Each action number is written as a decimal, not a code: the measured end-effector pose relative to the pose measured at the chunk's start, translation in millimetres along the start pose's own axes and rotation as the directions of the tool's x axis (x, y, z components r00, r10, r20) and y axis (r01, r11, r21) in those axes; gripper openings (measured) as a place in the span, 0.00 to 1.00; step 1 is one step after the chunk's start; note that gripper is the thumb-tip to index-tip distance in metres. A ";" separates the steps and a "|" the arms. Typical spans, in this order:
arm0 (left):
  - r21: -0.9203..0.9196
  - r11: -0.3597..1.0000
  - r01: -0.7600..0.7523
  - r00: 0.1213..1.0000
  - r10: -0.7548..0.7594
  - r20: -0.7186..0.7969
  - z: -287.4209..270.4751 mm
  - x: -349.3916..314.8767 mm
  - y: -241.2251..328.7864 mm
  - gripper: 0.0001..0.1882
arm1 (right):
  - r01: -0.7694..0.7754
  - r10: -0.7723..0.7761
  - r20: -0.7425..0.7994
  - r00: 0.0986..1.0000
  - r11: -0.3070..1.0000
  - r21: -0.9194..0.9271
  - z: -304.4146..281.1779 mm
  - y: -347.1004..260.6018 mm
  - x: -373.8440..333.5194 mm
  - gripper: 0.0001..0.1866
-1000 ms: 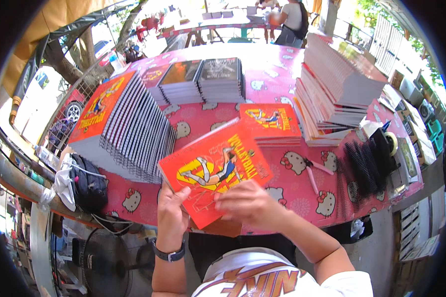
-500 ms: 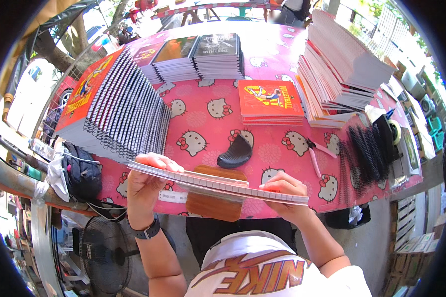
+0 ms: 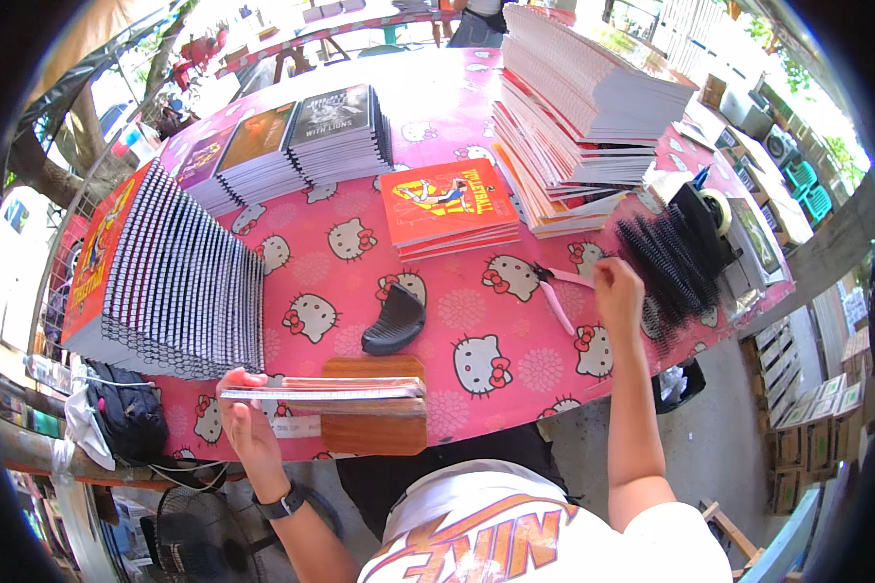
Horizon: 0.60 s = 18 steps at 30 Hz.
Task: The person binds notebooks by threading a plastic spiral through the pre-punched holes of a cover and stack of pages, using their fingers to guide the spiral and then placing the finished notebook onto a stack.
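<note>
From over here I see a white shirt (image 3: 462, 493) with short sleeves (image 3: 673, 542) and big brown letters (image 3: 515, 546). The left wrist (image 3: 271, 478) wears a dark watch (image 3: 290, 501).

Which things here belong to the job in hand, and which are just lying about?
Seemingly part of the job:
edge-on book, in the left hand
black coils, beside the right hand
pink-handled pliers
red-covered pile, mid-table
coil-bound stack, at left

Seemingly just lying about:
black bag
black fan
tape roll

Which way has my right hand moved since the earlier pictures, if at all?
Yes. Judged against the pink pliers, your right hand moved forward and rightward, now close beside them.
</note>
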<state>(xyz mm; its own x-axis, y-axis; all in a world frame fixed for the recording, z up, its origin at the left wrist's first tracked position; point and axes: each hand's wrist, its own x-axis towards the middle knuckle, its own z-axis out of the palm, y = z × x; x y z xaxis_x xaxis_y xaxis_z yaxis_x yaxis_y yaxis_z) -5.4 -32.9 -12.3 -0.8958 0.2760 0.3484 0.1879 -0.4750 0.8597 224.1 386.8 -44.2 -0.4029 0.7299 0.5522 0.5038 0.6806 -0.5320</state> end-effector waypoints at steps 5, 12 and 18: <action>0.150 0.986 0.077 0.981 -0.048 -0.188 0.0 3.4 -14.4 0.17 | -0.140 0.193 0.089 0.977 0.900 -0.414 7.1 41.9 3.9 0.09; 0.718 0.669 -0.191 0.892 0.424 -0.158 46.2 -10.6 6.4 0.31 | -0.091 0.133 0.111 0.985 0.943 -0.320 -6.4 43.2 10.3 0.09; 0.842 0.239 -0.483 0.873 0.062 0.484 117.9 -41.8 16.3 0.30 | -0.109 0.201 0.211 0.957 0.919 -0.378 -19.8 28.0 24.1 0.10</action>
<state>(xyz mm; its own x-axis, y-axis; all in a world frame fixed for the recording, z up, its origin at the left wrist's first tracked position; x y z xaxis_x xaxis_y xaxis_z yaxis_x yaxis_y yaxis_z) 82.6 46.3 31.2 -0.5757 0.6158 0.5379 0.8172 0.4565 0.3519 243.6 422.2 -33.1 -0.4458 0.8482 0.2860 0.7960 0.5218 -0.3068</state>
